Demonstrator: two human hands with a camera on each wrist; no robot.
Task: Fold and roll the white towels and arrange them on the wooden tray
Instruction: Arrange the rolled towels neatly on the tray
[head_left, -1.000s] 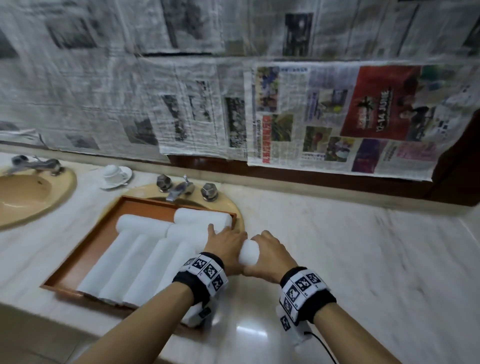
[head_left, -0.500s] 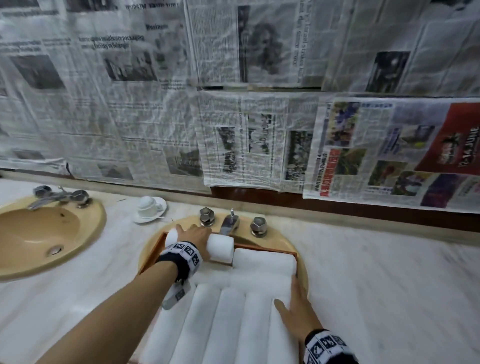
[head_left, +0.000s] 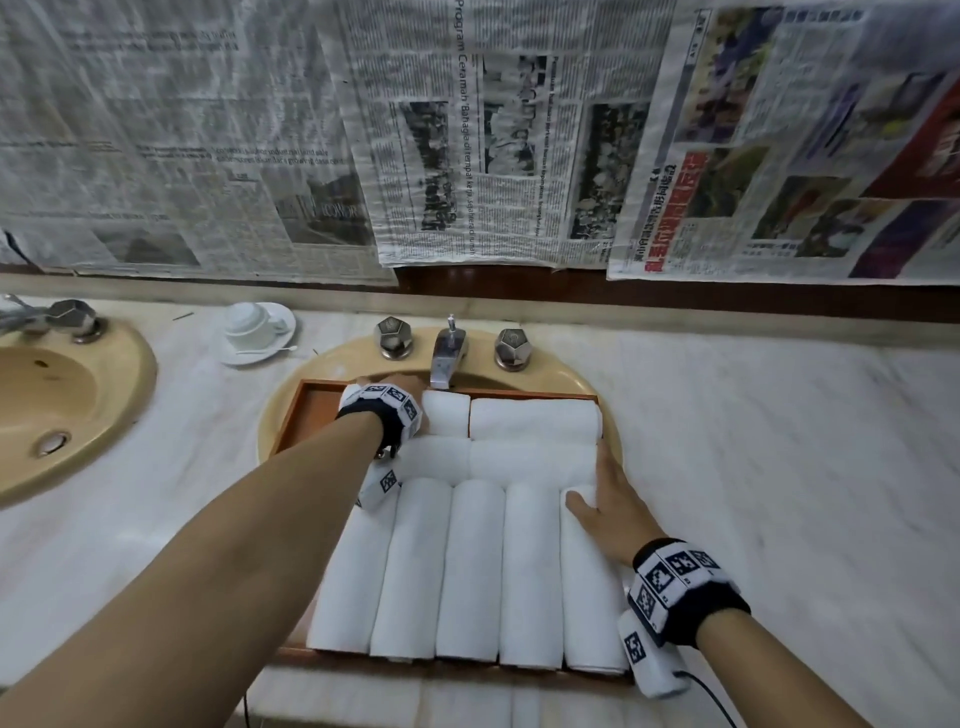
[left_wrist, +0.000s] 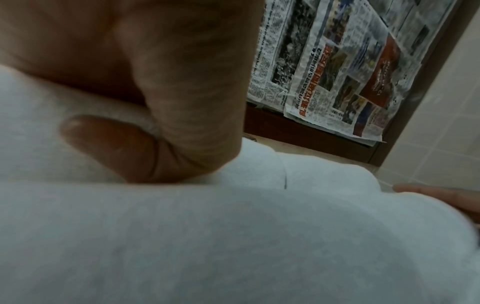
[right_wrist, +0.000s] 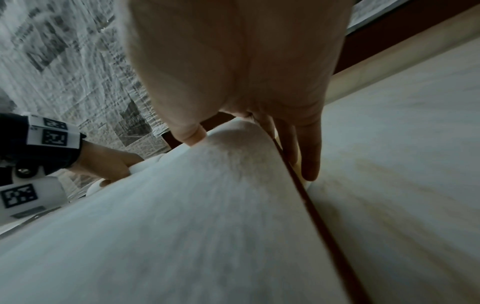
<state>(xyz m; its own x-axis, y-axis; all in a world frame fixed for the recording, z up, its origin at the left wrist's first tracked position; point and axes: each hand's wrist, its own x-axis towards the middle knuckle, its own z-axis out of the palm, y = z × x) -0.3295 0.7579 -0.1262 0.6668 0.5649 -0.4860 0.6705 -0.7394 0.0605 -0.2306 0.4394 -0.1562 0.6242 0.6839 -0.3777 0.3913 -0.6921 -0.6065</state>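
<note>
A wooden tray (head_left: 317, 410) lies over a sink basin and holds several rolled white towels. Front-row rolls (head_left: 478, 566) lie lengthwise, and behind them are two crosswise rows. At the back left my left hand (head_left: 402, 385) grips a short rolled towel (head_left: 445, 415) that sits beside the back right roll (head_left: 532, 421). In the left wrist view my thumb (left_wrist: 145, 144) curls onto this towel (left_wrist: 233, 236). My right hand (head_left: 608, 499) rests at the tray's right side. Its fingers (right_wrist: 309, 154) are straight along the tray's edge (right_wrist: 311, 205), and the thumb touches the rightmost roll (right_wrist: 207, 205).
A chrome tap (head_left: 448, 353) with two knobs stands just behind the tray. A white cup on a saucer (head_left: 254, 327) sits at the back left, near a second basin (head_left: 47, 410). Marble counter (head_left: 779, 467) stretches to the right. Newspaper covers the wall.
A second ago both hands held a roll at the tray's right edge. My left hand carried it to the back left row. My right hand moved to the tray's right side.
</note>
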